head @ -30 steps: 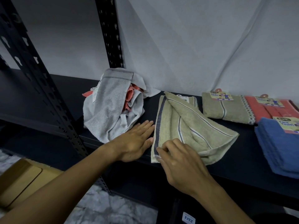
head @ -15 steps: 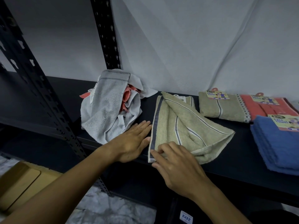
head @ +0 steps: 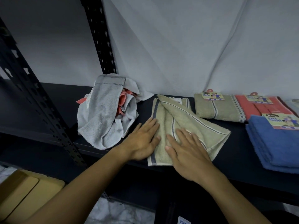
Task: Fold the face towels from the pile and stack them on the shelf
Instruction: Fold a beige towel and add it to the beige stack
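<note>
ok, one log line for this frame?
step: smoothing fold | left hand: flat on beige towel edge | right hand: flat on towel | pile: unfolded

Towel in the middle (head: 186, 125) is beige-olive with dark grey stripes. The pile (head: 105, 115) is pale grey with some coral poking out. Folded ones: beige (head: 215, 109) with a checkered edge, coral (head: 265, 109), blue (head: 275, 146), all on a black shelf (head: 234, 159).

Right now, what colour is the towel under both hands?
Beige towel with dark stripes, seen in the head view.

The dark metal shelf (head: 239, 152) carries a crumpled grey-and-coral towel pile (head: 106, 113) at nine o'clock, a half-folded beige striped towel (head: 191, 120) at centre, and folded labelled beige (head: 213, 109), coral (head: 265, 107) and blue towels (head: 273, 146) toward three o'clock.
</note>
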A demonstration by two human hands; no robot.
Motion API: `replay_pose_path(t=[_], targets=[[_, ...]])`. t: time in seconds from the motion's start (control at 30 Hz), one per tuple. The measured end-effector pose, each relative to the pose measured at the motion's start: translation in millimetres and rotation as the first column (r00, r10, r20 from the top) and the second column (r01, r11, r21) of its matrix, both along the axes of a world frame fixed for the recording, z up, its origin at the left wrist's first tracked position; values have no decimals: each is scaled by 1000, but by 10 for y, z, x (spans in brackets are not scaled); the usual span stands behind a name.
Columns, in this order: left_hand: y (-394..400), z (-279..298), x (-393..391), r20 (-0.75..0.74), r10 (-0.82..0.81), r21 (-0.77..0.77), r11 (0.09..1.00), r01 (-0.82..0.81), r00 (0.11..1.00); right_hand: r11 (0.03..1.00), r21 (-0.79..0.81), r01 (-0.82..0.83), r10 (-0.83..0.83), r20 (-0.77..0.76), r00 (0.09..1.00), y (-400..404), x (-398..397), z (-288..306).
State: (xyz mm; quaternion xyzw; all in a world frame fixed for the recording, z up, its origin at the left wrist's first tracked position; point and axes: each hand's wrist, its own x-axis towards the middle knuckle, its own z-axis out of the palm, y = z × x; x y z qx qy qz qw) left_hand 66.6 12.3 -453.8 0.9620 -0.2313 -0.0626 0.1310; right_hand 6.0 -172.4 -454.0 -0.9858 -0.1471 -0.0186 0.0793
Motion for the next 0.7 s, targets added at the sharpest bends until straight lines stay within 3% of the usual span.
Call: replay_pose_path(t=[0.17, 0.4, 0.5, 0.57, 0.63, 0.7], targets=[[-130, -52, -92, -4, 33, 97, 995, -32, 999, 998, -31, -50, 48, -60, 997, -190, 15, 25], [-379, -31, -203, -38, 99, 45, 994, -97, 994, 987, -50, -153, 150, -51, 987, -517, 81, -7], [-360, 5, -109, -45, 112, -43, 993, -114, 993, 988, -14, -156, 156, 195, 968, -447, 26, -11], [-303, 51, 63, 15, 148, -202, 969, -142, 989, 976, 65, -206, 177, 305, 936, -362, -15, -35], [-265, 114, 292, 143, 278, -320, 921, -221, 950, 953, 113, -282, 234, 320, 918, -268, -18, -70], [-277, 175, 562, 210, 413, -326, 884, -335, 886, 941, 69, -331, 296, 300, 907, -189, 10, -81]])
